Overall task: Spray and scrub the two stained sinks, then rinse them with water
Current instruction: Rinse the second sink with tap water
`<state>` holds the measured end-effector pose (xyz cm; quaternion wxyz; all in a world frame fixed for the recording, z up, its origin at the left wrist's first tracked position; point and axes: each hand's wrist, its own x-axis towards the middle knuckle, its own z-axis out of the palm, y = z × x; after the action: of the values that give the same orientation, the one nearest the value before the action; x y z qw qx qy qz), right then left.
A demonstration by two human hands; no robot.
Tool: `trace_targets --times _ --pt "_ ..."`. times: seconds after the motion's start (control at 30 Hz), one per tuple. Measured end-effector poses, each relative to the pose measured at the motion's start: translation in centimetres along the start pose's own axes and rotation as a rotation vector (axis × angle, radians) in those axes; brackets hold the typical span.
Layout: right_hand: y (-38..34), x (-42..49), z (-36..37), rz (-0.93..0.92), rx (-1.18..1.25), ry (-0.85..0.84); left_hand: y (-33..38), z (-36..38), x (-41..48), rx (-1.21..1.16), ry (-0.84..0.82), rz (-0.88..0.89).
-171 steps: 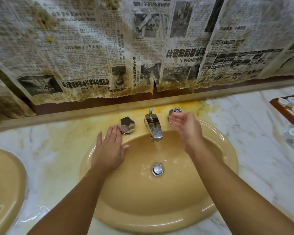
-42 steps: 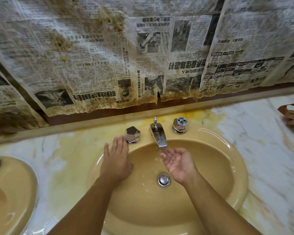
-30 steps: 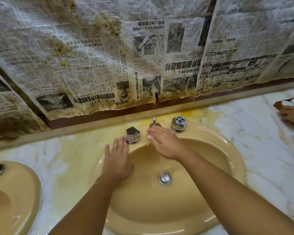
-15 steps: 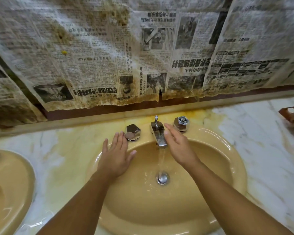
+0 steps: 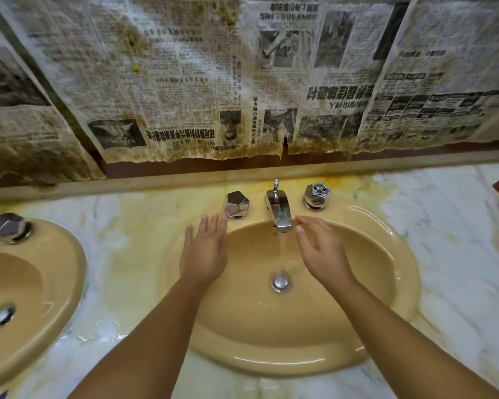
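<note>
Two tan sinks (image 5: 406, 283) (image 5: 75, 263) sit in yellow-stained marble counter (image 5: 458, 254) under newspaper (image 5: 185, 82); fingers (image 5: 211, 228) (image 5: 310, 227) loose, empty.

Glossy tan ceramic sink (image 5: 386, 298) at frame centre, second one (image 5: 41, 298) at left edge; polished chrome faucet (image 5: 278, 208), faceted knobs (image 5: 236, 203) and drain plug (image 5: 280, 282). Smooth veined marble counter (image 5: 450, 254), yellow-stained. Matt, wrinkled, stained newspaper (image 5: 185, 82) across the top.

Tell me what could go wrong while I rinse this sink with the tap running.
1. The right hand sits right beside the stream from the tap; cupping water could splash it over the sink rim onto the counter.
2. Splashes thrown backward might soak the stained newspaper on the wall.
3. The yellow stains on the counter may go unrinsed.
</note>
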<state>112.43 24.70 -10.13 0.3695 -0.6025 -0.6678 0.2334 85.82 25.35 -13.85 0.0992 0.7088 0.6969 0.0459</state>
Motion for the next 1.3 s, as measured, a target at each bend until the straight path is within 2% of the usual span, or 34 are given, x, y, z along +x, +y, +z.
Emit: trace_targets --times 0.13,0.2,0.3,0.4,0.57,0.83,0.97,1.03,1.2,1.3 --pt "0.8 4.1 -1.6 -0.222 -0.25 0.006 1.2 -0.4 0.5 -0.133 -0.011 -0.077" --pt "1.4 6.5 -2.4 -0.247 -0.43 -0.051 1.6 -0.3 0.9 -0.11 -0.024 -0.102" --pt "2.4 9.4 -3.7 -0.156 -0.675 -0.297 2.1 0.0 1.6 -0.011 -0.029 -0.119" --pt "3.7 11.1 -4.5 -0.171 -0.664 -0.501 2.3 0.5 2.3 0.11 -0.027 -0.127" --pt "4.7 12.8 -5.3 -0.334 -0.775 -0.535 2.2 1.0 2.8 0.173 -0.026 -0.124" --pt "4.0 14.6 -6.1 -0.423 -0.922 -0.666 2.3 1.2 2.9 0.222 0.002 -0.131" --pt "3.6 14.5 -5.9 -0.495 -1.037 -0.583 2.5 1.3 2.9 0.221 0.005 -0.14" --pt "3.2 14.2 -5.1 -0.467 -1.113 -0.519 2.5 1.4 2.9 0.217 0.004 -0.144" --pt "0.9 15.4 -3.7 -0.026 -0.928 -0.469 2.5 1.1 3.0 0.223 -0.014 -0.156" --pt "0.3 16.1 -4.7 -0.096 -0.981 -0.561 2.4 1.0 2.9 0.223 -0.026 -0.148"
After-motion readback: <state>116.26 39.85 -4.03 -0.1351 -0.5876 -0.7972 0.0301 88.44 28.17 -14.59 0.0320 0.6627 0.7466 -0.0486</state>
